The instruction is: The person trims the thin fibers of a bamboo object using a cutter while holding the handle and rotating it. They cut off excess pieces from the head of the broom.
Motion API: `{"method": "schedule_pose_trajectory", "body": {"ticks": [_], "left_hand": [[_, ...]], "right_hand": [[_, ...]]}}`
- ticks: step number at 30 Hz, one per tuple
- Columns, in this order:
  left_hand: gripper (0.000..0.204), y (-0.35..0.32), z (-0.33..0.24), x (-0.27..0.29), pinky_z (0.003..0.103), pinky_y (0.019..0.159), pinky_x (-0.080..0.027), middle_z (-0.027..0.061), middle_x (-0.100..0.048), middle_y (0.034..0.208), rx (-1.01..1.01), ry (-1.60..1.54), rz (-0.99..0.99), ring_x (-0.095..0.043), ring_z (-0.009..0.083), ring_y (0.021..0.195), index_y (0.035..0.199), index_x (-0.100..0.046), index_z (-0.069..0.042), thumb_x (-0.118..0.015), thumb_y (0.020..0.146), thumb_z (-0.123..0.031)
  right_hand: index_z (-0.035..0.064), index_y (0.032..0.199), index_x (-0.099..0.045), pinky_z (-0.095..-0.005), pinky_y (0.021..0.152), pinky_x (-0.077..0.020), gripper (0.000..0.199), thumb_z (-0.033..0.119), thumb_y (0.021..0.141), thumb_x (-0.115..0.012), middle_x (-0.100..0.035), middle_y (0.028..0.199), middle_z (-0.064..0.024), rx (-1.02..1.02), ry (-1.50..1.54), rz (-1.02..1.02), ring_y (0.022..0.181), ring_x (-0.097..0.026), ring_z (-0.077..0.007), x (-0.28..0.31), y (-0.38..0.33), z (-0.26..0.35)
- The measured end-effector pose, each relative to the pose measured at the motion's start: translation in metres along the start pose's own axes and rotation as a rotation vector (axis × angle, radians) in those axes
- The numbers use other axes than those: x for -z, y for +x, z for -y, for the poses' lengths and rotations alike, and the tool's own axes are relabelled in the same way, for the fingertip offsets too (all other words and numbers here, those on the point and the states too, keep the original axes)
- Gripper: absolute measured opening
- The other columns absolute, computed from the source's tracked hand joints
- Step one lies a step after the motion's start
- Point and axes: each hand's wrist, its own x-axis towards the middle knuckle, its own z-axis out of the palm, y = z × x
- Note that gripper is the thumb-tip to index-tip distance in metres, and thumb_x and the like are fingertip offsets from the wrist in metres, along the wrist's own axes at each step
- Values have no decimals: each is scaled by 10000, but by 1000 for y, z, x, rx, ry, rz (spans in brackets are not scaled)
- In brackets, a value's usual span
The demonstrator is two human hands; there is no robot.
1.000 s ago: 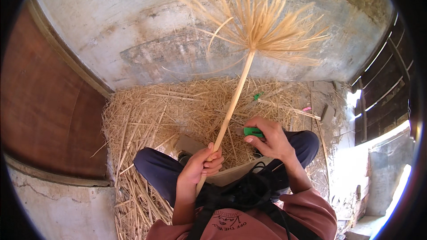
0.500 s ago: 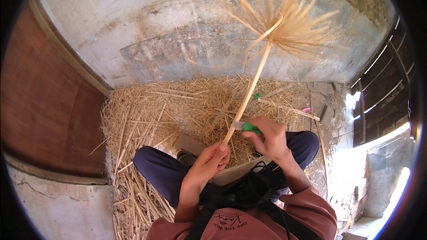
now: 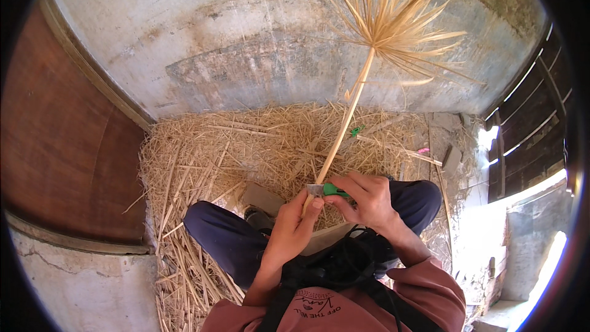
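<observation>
A long pale stalk (image 3: pixel 348 120) slants up and away from me, topped by a dried, fan-shaped spread of palm-like strips (image 3: pixel 393 27). My left hand (image 3: pixel 291 229) is closed around the stalk's near end. In my right hand (image 3: pixel 369 201) is a knife with a green handle (image 3: pixel 335 190), my fingers wrapped round it. Its short, broad blade (image 3: pixel 315 190) lies against the stalk right by my left thumb and fingertips. A small pale shaving (image 3: pixel 347 94) shows beside the stalk, below the fan.
Straw and loose stalk pieces (image 3: pixel 203 166) cover the floor. A stained wall (image 3: pixel 246 43) rises ahead, a brown wooden panel (image 3: pixel 67 129) stands at left, and dark slats (image 3: pixel 528 123) at right. My bent knees (image 3: pixel 224 233) flank the work; a grey block (image 3: pixel 452 160) lies to the right.
The knife has moved down the stalk toward me, up to my left hand. The curled strip that was near the fan is gone from there. The fan has lost its blur.
</observation>
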Motion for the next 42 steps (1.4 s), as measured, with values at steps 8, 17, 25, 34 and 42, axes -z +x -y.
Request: {"method": "schedule_pose_trajectory", "body": {"ticks": [8,17,25,34,42], "left_hand": [[315,3,-12,-4,460,543,-376,180,-506,623,-71,168,-100,-545,351,521,1017,-563,17,-526,1183,-248],[440,-3,-14,-4,355,581,-405,56,-520,665,-17,234,-118,-490,146,591,975,-597,10,-433,1218,-318],[367,-26,-2,-4,525,605,-405,241,-514,667,77,274,-34,-550,497,637,973,-544,12,-496,1191,-279],[406,-21,29,1,417,598,-427,122,-541,661,81,165,-7,-542,264,587,947,-550,-2,-525,1189,-327],[444,-6,38,12,255,597,-388,-25,-500,782,91,2,-18,-448,55,672,960,-554,-58,-472,1209,-416]], "right_hand": [[122,1112,-788,-350,517,-527,331,333,881,-898,-674,816,-13,-33,-48,1,608,-687,-216,7,7,-4],[129,1078,-794,-350,516,-528,291,322,885,-894,-685,818,-14,-30,-69,-6,616,-694,-216,7,11,-7],[61,1137,-826,-411,619,-555,233,201,950,-832,-770,865,-143,-312,-162,-259,660,-719,-297,32,28,-78],[17,1097,-745,-380,615,-461,252,264,1047,-749,-597,710,-91,-469,149,-123,614,-559,-200,5,0,-83],[30,1172,-730,-334,708,-499,232,186,1010,-782,-647,819,-94,-558,320,11,723,-581,-150,-3,-10,-61]]}}
